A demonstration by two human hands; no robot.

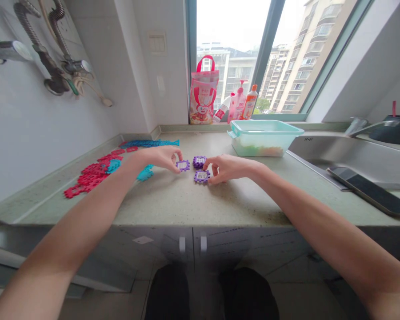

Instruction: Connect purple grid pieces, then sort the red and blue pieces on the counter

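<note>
My left hand [166,158] pinches a purple interlocking plastic tile [183,166] by its left edge, just above the counter. A second purple tile [202,177] sits in front of a small stack of purple tiles [199,161]. My right hand [222,169] has its thumb and index finger closed at the right side of that second tile. The tiles have notched edges and pale centres with dark markings. Left of my left hand lie several light blue tiles [145,173], partly hidden behind my forearm.
Red tiles [92,173] and a long row of darker blue tiles [150,143] lie on the counter [160,204] at left. A mint plastic box [265,138] stands at back right, beside a sink [336,151]. A phone [373,189] rests across the sink edge. Bottles [239,104] line the windowsill.
</note>
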